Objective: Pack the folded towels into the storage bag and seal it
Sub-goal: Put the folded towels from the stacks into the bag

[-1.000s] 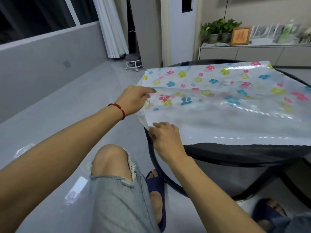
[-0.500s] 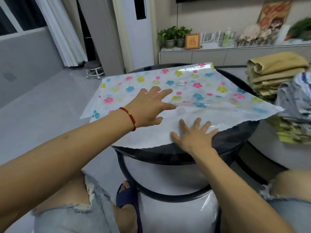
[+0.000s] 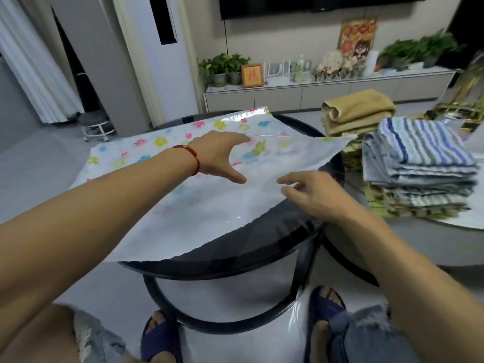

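Under both open, empty hands — left hand [image 3: 220, 155], right hand [image 3: 311, 195] — storage bag [image 3: 199, 205] lies flat, unfilled; towels [image 3: 416, 163] stacked right of them, unpacked.

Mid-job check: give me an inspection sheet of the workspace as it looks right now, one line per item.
Surface: round black table, mostly covered by the bag.
Job's things: flower-print storage bag lies flat, no towels seen in it; striped towel stack and tan folded towels wait on a second table at the right.
Clutter: nothing seen on the black table besides the bag.
Grippers: left hand is spread over the bag; right hand is at the bag's right edge, fingers loose, holding nothing that I can tell.
Cables: nothing seen.
Surroundings: low cabinet with potted plants and a small frame; curtain at the left; grey floor.
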Motion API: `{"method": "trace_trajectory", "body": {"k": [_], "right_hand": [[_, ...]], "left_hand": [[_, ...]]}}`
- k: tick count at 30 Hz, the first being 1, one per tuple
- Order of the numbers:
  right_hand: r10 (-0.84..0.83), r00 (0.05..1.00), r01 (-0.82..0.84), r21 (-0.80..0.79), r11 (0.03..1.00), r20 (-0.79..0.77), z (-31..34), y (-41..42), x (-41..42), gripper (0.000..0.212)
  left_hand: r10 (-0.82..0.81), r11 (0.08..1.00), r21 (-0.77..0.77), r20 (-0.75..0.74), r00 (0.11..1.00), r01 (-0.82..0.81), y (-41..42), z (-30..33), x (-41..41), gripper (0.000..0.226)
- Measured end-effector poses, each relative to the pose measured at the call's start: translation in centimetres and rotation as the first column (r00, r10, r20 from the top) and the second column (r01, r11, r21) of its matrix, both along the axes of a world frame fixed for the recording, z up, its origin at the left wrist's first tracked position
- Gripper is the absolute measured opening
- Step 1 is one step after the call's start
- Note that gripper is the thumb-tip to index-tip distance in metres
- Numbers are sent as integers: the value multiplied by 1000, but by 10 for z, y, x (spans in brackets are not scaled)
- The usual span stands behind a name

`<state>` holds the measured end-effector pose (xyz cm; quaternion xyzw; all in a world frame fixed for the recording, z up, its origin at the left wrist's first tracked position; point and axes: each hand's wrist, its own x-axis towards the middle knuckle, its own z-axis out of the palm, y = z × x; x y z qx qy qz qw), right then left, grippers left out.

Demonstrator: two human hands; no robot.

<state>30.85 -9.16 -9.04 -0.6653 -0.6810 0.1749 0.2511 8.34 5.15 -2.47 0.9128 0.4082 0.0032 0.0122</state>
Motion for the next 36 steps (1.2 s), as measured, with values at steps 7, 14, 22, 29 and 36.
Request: {"method": "trace_trajectory", "body": {"k": [7,14,22,29,36], "right_hand": [[-665,739,582,392,713,112,41,8,145,29],[-794,539,842,-176,509,282,15,14,233,45],[-747,658,691,-321,648,-92,50,12,257,58],[-440,343,272,-360,892,-830,88,-18,249,43],[-48,475,-326,-227,918,-879,100,-33,119,53]], "left_hand": [[-14,993,-113,112,994,27,9,2,-6,114],[-5,995,-98,136,991,18,4,-2,0,119],[-25,998,-59,117,993,32,5,-8,-2,121],[-9,1000,-1,68,998,9,8,1,-2,131],[16,995,100,-51,999,-11,-2,31,-3,137]]}}
